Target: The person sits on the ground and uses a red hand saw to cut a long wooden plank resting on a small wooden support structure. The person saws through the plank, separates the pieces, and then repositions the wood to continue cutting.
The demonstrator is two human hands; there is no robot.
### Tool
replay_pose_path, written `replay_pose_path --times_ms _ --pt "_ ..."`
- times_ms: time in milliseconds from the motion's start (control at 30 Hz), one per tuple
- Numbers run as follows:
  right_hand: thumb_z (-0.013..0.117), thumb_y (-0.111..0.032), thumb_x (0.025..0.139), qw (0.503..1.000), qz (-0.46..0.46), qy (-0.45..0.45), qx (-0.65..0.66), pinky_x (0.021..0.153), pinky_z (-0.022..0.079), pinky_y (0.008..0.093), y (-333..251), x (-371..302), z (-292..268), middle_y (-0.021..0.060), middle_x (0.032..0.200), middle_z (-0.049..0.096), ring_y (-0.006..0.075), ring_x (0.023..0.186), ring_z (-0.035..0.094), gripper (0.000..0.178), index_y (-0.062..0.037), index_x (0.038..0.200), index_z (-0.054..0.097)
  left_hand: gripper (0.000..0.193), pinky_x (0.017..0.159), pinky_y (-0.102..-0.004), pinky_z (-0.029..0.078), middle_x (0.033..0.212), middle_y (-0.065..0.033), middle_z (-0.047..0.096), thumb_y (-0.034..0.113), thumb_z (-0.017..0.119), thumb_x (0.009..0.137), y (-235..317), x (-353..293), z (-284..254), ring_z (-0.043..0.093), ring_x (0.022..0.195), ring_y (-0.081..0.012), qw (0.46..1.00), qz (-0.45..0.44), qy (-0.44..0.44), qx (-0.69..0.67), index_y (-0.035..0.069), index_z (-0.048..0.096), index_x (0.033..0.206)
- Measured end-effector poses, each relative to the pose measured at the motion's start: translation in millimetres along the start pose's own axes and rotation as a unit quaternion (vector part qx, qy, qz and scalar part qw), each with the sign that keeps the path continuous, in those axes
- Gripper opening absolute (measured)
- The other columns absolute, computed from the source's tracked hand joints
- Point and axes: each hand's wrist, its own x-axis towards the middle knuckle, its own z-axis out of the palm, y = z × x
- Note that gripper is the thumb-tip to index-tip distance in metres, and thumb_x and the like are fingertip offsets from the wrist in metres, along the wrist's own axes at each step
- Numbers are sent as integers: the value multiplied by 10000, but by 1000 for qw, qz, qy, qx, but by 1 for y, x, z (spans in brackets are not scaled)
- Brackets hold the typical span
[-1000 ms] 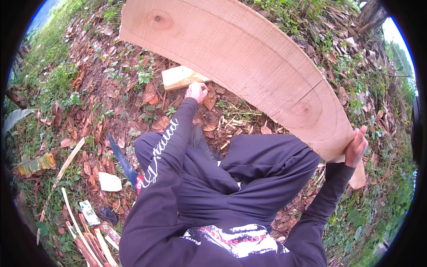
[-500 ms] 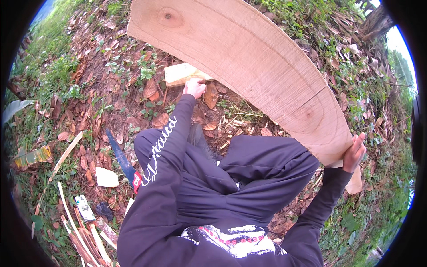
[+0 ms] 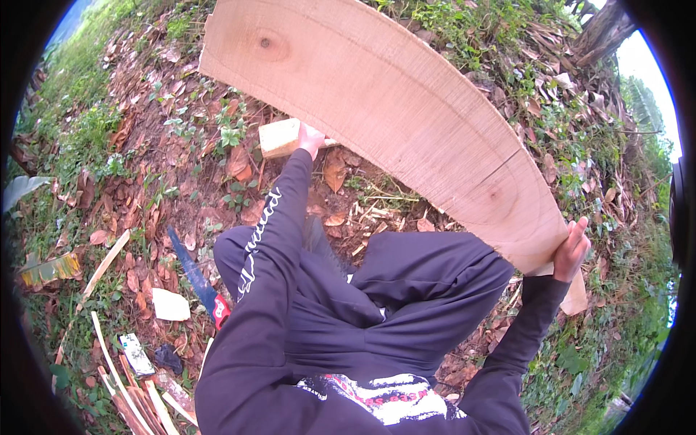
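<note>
A long, wide wooden plank (image 3: 391, 116) with knots and a dark crack slants from the upper left to the right, above the ground. My right hand (image 3: 571, 251) holds its near right end, fingers at the edge. Under the plank's left part, my left hand (image 3: 310, 139) grips a pale wooden block (image 3: 278, 138); the plank covers part of that block and some fingers. Another piece of wood (image 3: 575, 296) shows beneath the plank, below my right hand.
By my left leg lies a handsaw (image 3: 194, 274) with a blue blade and red handle. A pale wood offcut (image 3: 170, 305), a small patterned box (image 3: 136, 354) and several wood strips (image 3: 138, 399) lie on the left. Chips and dry leaves cover the soil; a trunk (image 3: 605, 32) stands far right.
The pale block has tilted and shifted slightly left with my left hand, showing more of its end. The plank appears a little further left and the view has shifted slightly.
</note>
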Motion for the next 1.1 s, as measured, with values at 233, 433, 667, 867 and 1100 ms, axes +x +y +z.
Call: replay_pose_path --times_ms 233,433,667,867,1100 --pt "282 -406 1052 1000 8 5 0 541 287 452 4 1 4 183 499 425 302 477 349 662 54 604 444 168 711 -377 553 823 -168 702 128 587 802 -6 -14 1 686 743 -281 999 33 8 -5 47 723 858" --pt "278 -415 1054 999 17 28 -14 528 295 430 5 -13 13 156 496 421 256 479 349 661 48 606 427 194 745 -402 551 837 -189 689 132 579 807 21 -57 49 680 792 -319 961 270 2 61 58 734 895" --pt "253 -433 1057 1000 -2 5 11 522 290 414 7 -8 4 117 494 384 216 478 350 671 32 596 395 127 710 -439 533 819 -153 649 139 559 830 -3 -90 96 660 828 -322 903 363 21 228 86 673 849" --pt "258 -428 1055 1000 14 22 12 520 286 420 0 -9 0 129 480 392 249 465 352 667 29 590 399 133 704 -443 524 811 -147 631 133 530 851 -16 -91 98 653 810 -338 911 356 83 189 85 648 814" --pt "251 -409 1056 1000 -13 11 -18 525 290 425 2 -11 2 142 479 383 258 451 382 663 39 593 407 234 862 -506 479 1038 -160 671 179 503 866 -13 -78 92 652 947 -360 931 247 -72 258 139 693 997"
